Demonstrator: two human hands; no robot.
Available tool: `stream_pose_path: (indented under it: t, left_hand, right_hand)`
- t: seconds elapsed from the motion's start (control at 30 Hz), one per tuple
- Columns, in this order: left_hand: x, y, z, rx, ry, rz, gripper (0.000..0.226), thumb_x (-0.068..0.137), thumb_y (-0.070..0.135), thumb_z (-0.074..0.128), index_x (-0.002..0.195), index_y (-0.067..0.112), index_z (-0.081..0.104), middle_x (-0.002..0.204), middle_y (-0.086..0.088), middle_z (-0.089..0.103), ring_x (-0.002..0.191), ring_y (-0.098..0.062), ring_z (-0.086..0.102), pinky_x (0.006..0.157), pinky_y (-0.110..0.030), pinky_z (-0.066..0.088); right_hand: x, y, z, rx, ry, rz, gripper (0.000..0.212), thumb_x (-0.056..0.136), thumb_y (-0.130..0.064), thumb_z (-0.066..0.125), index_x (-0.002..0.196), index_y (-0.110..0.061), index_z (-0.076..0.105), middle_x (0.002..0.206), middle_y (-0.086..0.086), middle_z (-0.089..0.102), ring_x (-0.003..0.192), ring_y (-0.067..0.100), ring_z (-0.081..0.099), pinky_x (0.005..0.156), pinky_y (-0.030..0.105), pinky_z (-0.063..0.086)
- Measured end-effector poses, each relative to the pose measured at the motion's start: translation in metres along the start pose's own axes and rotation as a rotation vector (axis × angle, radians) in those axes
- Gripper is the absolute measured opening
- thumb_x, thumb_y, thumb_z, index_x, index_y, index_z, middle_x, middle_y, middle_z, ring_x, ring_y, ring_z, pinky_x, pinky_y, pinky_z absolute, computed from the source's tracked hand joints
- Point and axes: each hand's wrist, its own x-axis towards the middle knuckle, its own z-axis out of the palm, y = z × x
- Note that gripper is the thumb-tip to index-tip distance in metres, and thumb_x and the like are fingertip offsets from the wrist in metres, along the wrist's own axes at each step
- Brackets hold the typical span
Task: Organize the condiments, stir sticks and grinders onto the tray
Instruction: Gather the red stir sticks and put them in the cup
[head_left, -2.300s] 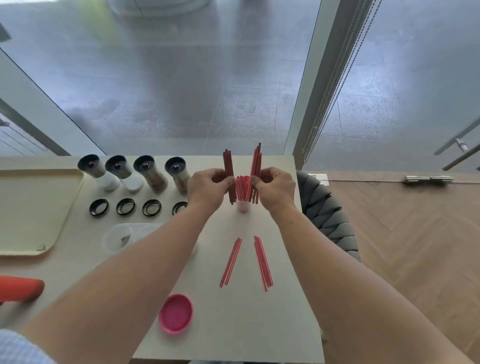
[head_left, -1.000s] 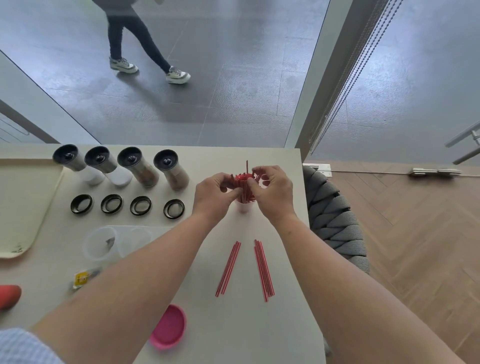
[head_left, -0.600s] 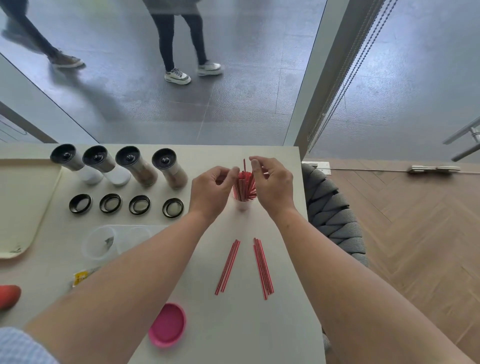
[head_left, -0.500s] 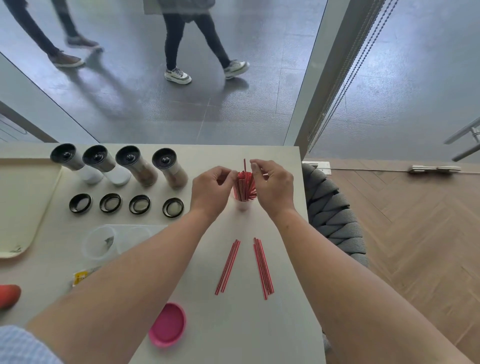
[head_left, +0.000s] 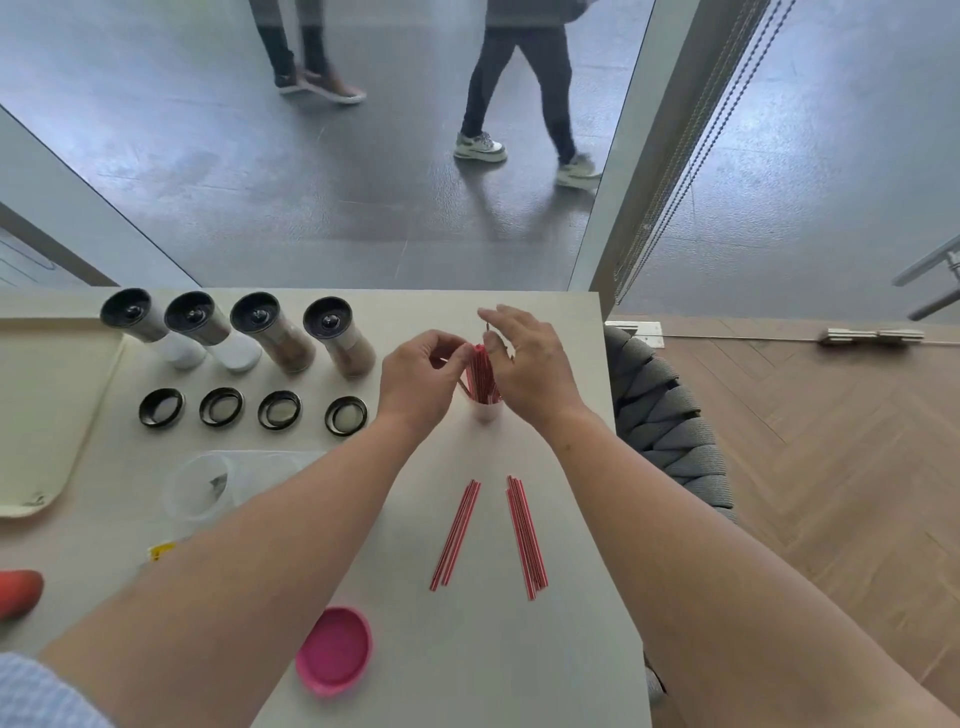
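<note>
Frame centre: left hand (head_left: 423, 374) pinches stir sticks (head_left: 483, 374) standing in cup (head_left: 487, 413); right hand (head_left: 524, 358) spread, grip unclear. 2 loose bundles (head_left: 457, 535), 4 grinders (head_left: 270, 332) remain off left-edge tray (head_left: 31, 415).

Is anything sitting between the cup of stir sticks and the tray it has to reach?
Yes. Four grinders and a row of four black rings stand between the cup and the tray, so it likely needs lifting over them.

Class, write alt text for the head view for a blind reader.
The left hand pinches red stir sticks standing in a small cup, the right hand close beside. Loose sticks, four grinders, black rings and a tray share the table.
</note>
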Motion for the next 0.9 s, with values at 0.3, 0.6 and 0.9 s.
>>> stream_pose_path:
  t: [0.3,0.6,0.9]
  left_hand:
    - [-0.006,0.003,-0.004,0.026,0.022,-0.016,0.010,0.096,0.037,0.067,0.089,0.031,0.072,0.083,0.016,0.072,0.081,0.003,0.066,0.075,-0.014,0.050]
    - [-0.036,-0.005,-0.022,0.047,0.110,-0.090,0.018,0.101,0.038,0.056,0.104,0.024,0.066,0.087,0.013,0.066,0.078,0.001,0.059,0.069,-0.017,0.042]
    - [-0.088,-0.029,-0.009,0.061,0.096,-0.227,0.023,0.100,0.029,0.051,0.114,0.016,0.063,0.101,-0.002,0.068,0.097,-0.021,0.062,0.089,-0.039,0.050]
  right_hand:
    - [-0.008,0.005,0.000,-0.002,0.012,0.054,0.038,0.104,-0.034,0.049,0.139,-0.026,0.061,0.149,0.000,0.053,0.137,0.022,0.040,0.116,0.034,0.031]
    - [-0.039,0.008,-0.014,0.008,0.092,0.168,0.042,0.106,-0.031,0.043,0.146,-0.017,0.051,0.145,0.002,0.054,0.132,0.023,0.044,0.105,0.024,0.028]
    - [-0.111,0.024,-0.003,-0.069,0.069,0.394,0.051,0.106,-0.033,0.042,0.151,-0.010,0.040,0.150,0.010,0.047,0.137,0.029,0.039,0.115,0.039,0.030]
